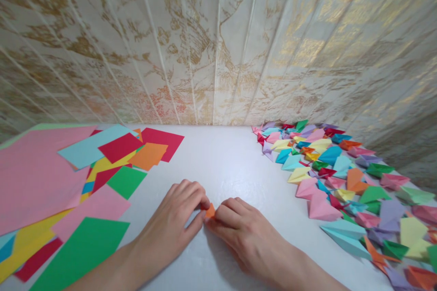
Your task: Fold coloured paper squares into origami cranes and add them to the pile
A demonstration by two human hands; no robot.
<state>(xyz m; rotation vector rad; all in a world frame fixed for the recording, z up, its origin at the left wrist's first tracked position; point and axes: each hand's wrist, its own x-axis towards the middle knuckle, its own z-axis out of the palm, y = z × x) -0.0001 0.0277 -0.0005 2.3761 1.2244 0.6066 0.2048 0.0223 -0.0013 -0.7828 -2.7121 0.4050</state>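
Observation:
A small orange folded paper [210, 211] is pinched between my two hands, low in the middle of the head view. My left hand [180, 211] grips its left side between thumb and fingers. On the other side, my right hand [239, 227] has curled fingers closed on the same paper. Most of the paper is hidden by the fingertips, so its exact shape cannot be made out. Both hands are just above the white table [218, 154].
Loose coloured sheets lie at the left, among them a large pink sheet [41, 168], a green sheet [85, 250] and an orange one [149, 156]. Several folded paper pieces [322, 204] cover the right side. A patterned curtain [205, 45] hangs behind the table.

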